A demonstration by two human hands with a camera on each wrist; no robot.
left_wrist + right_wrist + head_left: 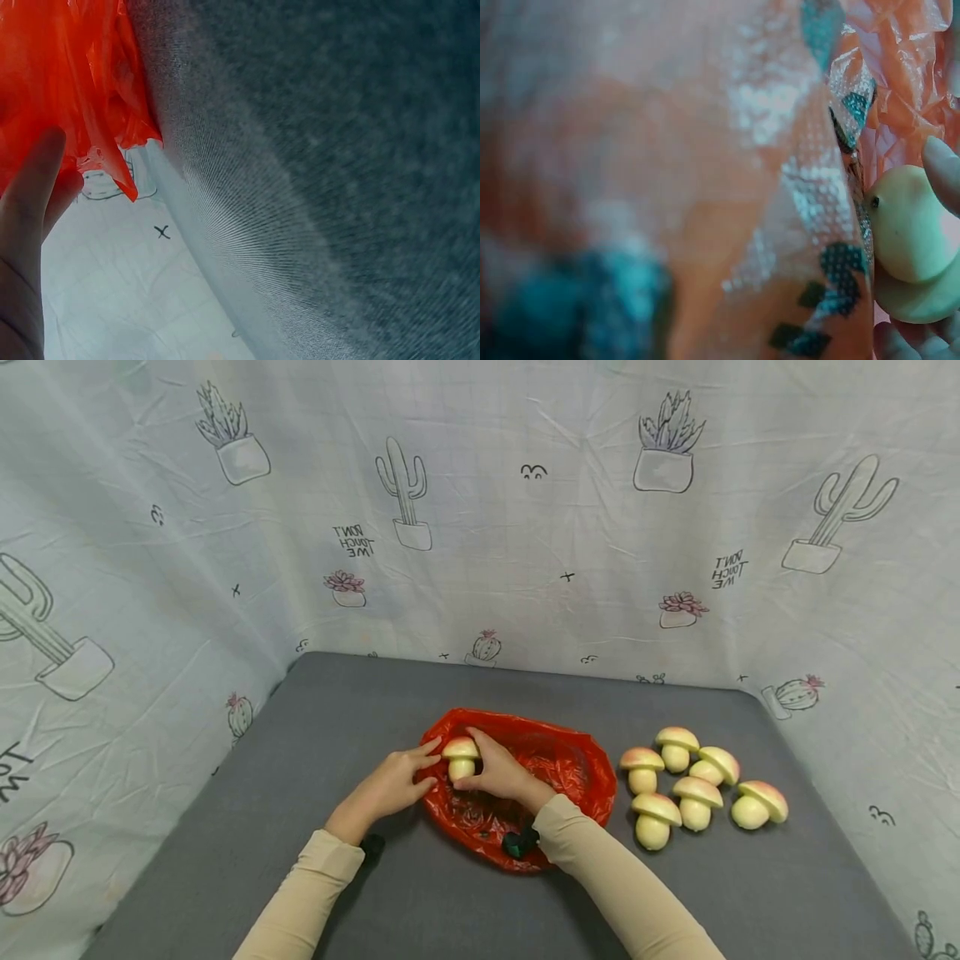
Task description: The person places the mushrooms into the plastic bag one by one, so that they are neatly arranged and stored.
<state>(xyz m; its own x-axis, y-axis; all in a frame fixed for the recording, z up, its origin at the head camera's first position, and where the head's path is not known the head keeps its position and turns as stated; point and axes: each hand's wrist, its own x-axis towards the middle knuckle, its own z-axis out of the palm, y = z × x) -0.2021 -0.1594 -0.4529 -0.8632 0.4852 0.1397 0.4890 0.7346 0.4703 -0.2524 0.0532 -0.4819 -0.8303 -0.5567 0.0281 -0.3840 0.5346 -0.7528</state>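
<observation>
Mushroom (461, 758): pinched in grip of right hand (502, 771), extended leftward over red bag (603, 781). Left hand (390, 783): grip parted, held at bag's left side.

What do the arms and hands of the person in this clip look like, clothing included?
Both arms wear long, plain cream sleeves, left and right, with cuffs at the wrists and no visible print. The left hand and right hand are ungloved. A small dark object shows beside the left cuff; I can't tell whether it is worn.
</observation>
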